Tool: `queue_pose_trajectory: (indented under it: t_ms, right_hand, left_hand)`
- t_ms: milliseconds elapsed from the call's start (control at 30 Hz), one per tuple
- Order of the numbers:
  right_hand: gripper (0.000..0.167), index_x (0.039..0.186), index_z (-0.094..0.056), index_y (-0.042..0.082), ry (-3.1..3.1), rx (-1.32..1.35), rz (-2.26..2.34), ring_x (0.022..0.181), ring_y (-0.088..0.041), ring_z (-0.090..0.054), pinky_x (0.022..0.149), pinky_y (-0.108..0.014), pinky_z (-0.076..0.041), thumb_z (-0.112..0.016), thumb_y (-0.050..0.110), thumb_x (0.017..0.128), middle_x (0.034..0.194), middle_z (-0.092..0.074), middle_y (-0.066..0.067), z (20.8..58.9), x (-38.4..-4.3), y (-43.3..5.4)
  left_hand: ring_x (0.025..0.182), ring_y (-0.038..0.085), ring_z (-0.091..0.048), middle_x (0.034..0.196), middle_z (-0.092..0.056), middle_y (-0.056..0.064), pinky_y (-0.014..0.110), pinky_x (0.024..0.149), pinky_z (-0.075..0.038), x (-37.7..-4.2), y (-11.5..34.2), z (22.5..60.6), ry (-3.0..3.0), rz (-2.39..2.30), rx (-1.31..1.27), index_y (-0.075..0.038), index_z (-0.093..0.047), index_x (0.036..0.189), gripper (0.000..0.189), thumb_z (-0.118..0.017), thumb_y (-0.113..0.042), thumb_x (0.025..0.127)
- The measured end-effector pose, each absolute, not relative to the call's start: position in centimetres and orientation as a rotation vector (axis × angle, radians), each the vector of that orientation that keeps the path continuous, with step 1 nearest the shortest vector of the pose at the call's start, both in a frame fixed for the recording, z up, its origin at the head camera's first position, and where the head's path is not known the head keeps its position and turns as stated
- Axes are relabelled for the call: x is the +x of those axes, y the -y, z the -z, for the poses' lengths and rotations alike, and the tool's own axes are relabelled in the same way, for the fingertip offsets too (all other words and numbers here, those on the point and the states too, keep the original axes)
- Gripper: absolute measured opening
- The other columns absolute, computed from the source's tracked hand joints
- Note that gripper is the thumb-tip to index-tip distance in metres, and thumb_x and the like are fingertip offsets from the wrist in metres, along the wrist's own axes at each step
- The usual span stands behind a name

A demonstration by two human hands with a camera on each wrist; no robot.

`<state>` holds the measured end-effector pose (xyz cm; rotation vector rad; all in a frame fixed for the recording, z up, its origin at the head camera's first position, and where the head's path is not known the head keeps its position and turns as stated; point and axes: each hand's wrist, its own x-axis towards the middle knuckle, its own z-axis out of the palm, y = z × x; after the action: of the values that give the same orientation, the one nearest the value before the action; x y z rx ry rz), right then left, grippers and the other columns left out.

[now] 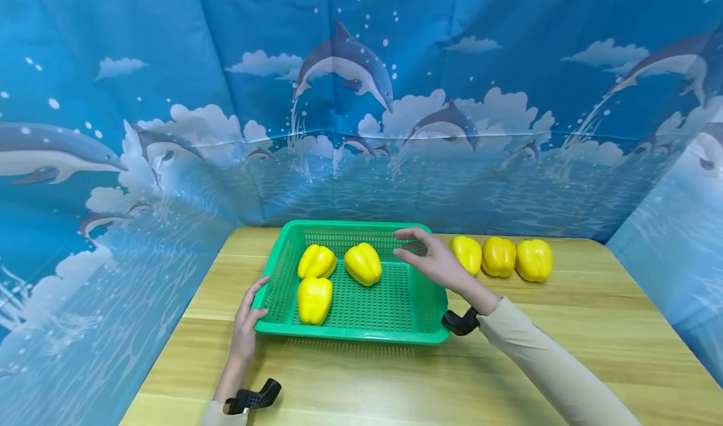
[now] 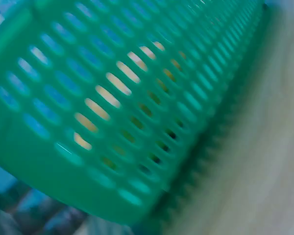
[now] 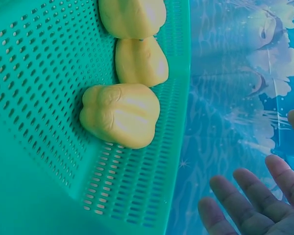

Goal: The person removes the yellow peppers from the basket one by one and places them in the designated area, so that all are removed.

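Green basket [image 1: 361,334] is holding three peppers [image 1: 314,301] | left hand [image 1: 245,325] is touching its rim, fingers spread | right hand [image 1: 436,260] is hovering above, fingers parted, grasping nothing

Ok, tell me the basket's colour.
The basket is green, seen best in the head view.

Blue dolphin-print curtain [image 1: 361,181] behind, pale wood-grain table [image 1: 599,325]
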<state>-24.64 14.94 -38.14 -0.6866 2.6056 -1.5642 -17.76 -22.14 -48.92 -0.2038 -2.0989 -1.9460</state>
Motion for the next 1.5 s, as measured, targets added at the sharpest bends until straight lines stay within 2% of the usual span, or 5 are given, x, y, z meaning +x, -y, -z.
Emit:
queue_pose_trajectory:
  t_ms: [400, 600, 800, 967, 1500]
  right_hand:
    - [0.044, 0.128, -0.052, 0.009, -2.609, -0.656, 1.539, 0.112, -0.03, -0.054, 0.087, -0.044, -0.046, -0.06, 0.035, 0.093, 0.13, -0.051, -0.013, 38.6, -24.8, -15.2]
    - [0.044, 0.128, -0.053, 0.008, -2.623, -0.696, 1.504, 0.11, -0.03, -0.055, 0.087, -0.043, -0.046, -0.06, 0.034, 0.094, 0.129, -0.052, -0.014, 38.5, -24.9, -15.0]
    - [0.044, 0.129, -0.053, 0.008, -2.643, -0.729, 1.434, 0.108, -0.026, -0.056, 0.086, -0.04, -0.047, -0.06, 0.034, 0.094, 0.127, -0.053, -0.008, 38.3, -25.4, -14.4]
    - [0.046, 0.13, -0.052, 0.004, -2.658, -0.758, 1.37, 0.107, -0.029, -0.056, 0.087, -0.042, -0.046, -0.059, 0.032, 0.095, 0.127, -0.053, -0.01, 38.4, -26.0, -14.2]
    - [0.043, 0.127, -0.054, 0.004, -2.66, -0.675, 1.223, 0.102, -0.031, -0.058, 0.079, -0.04, -0.049, -0.059, 0.03, 0.094, 0.126, -0.053, -0.02, 38.1, -28.9, -13.7]
  left_hand:
    - [0.109, 0.036, -0.045, 0.149, -0.025, 0.019, 0.04, 0.073, -0.038, -18.7, 22.0, 45.2, 2.645, 1.575, 0.144, -0.016, -0.029, 0.146, 0.062, -0.044, 0.002, 0.088]
    - [0.062, 0.024, -0.047, 0.14, -0.039, 0.022, 0.033, 0.048, -0.034, -19.8, 21.5, 44.2, 2.835, 1.163, 0.124, -0.013, -0.027, 0.145, 0.056, -0.047, -0.013, 0.093]
    - [0.046, 0.021, -0.039, 0.112, -0.057, 0.024, 0.033, 0.042, -0.032, -20.5, 20.8, 43.7, 2.828, 1.033, 0.121, -0.008, -0.031, 0.142, 0.051, -0.046, -0.015, 0.094]
    - [0.043, 0.018, -0.033, 0.092, -0.055, 0.021, 0.031, 0.041, -0.03, -20.8, 20.6, 44.4, 2.809, 1.07, 0.1, -0.006, -0.026, 0.145, 0.053, -0.041, -0.008, 0.094]
    - [0.042, 0.017, -0.03, 0.115, -0.053, 0.027, 0.031, 0.041, -0.03, -20.5, 20.3, 44.5, 2.763, 1.156, 0.096, -0.006, -0.024, 0.147, 0.054, -0.04, -0.004, 0.096]
